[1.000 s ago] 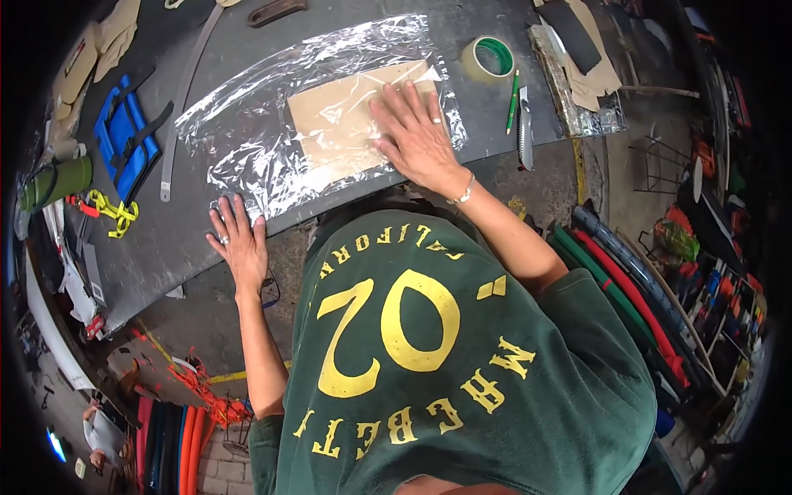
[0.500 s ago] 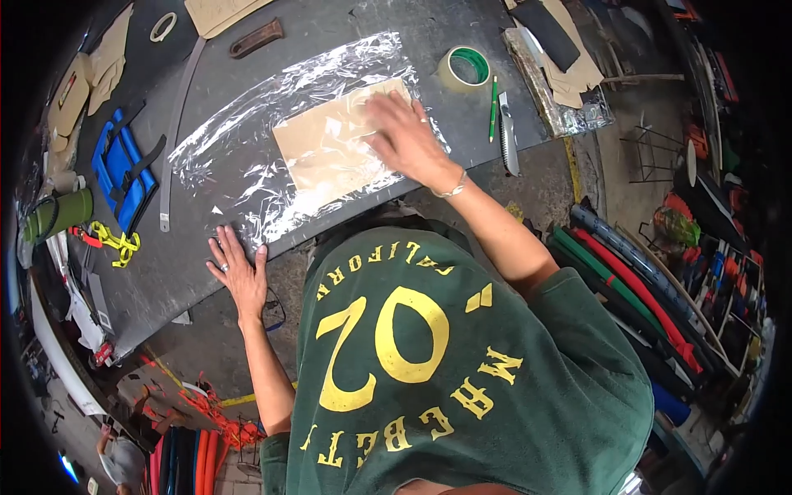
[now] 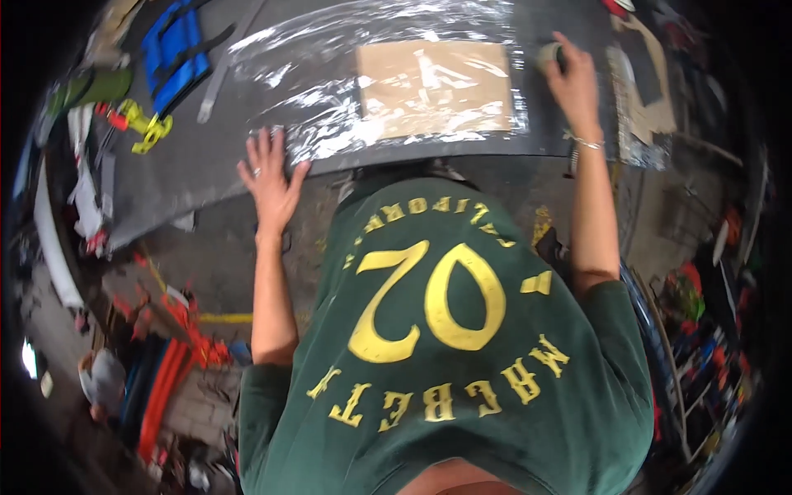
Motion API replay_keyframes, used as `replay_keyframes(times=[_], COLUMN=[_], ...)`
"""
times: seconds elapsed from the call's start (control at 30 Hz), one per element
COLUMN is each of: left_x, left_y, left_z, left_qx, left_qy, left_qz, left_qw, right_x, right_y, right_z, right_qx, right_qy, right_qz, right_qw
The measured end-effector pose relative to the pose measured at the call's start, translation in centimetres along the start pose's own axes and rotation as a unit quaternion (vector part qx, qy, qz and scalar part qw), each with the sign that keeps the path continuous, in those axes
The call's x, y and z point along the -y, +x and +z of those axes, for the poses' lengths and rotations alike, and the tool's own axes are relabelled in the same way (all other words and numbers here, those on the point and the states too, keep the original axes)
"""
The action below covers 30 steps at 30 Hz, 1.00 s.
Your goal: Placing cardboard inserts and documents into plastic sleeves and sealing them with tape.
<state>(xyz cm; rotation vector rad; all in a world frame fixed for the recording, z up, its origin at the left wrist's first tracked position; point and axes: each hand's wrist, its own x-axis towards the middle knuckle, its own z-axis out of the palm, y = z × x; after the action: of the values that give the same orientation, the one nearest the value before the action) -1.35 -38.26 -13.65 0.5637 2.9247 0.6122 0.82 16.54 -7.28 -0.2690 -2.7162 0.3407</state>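
Observation:
A rectangular brown sheet (image 3: pixel 445 103), like card or kraft paper, lies under crinkled clear plastic film (image 3: pixel 318 82) on the dark tabletop. To the right of the film, my right hand (image 3: pixel 575 87) has its thumb and fingers around a roll of tape (image 3: pixel 548 56); blur softens the grip, and part of the roll is hidden. My left hand (image 3: pixel 271 175) rests flat at the table's near edge, fingers spread, left of the film's lower corner. A knife's handle end (image 3: pixel 573 162) shows beside my right wrist, with the remainder covered.
On the table's left lie a blue strapped fabric piece (image 3: pixel 175 58), a metal ruler (image 3: pixel 216 91), a yellow buckled strap (image 3: pixel 142 125) and a green roll (image 3: pixel 89 89). Brown card pieces (image 3: pixel 652 58) lie at the right. Orange rolls (image 3: pixel 165 388) stand on the floor at lower left.
My right hand has left the filmed brown sheet and moved right to the tape roll. My left hand still lies at the table edge. The whole view has shifted, moving table items right and upward.

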Motion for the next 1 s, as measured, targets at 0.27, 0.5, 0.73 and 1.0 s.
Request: replay_keyframes(times=[0.27,0.5,0.73,1.0], left_x=[0.6,0.6,-1.5,-0.1], left_y=[-0.7,-1.5,-0.6,-0.4], left_z=[-0.5,-0.3,-2.4,-2.4], left_qx=[-0.137,-0.12,-0.151,-0.203], left_qy=[-0.136,-0.096,-0.167,-0.475], left_qz=[-0.11,-0.143,-0.171,-0.268], left_qw=[0.975,0.978,0.959,0.813], right_x=[5.1,9.0,9.2,8.7], right_y=[-3.1,-7.0,-7.8,-8.2], right_z=[1.0,1.5,1.5,0.3], right_qx=[0.039,0.053,0.104,0.126], right_qy=[0.094,0.076,0.085,0.081], right_qz=[0.041,0.018,0.126,0.173], right_qw=[0.994,0.996,0.983,0.973])
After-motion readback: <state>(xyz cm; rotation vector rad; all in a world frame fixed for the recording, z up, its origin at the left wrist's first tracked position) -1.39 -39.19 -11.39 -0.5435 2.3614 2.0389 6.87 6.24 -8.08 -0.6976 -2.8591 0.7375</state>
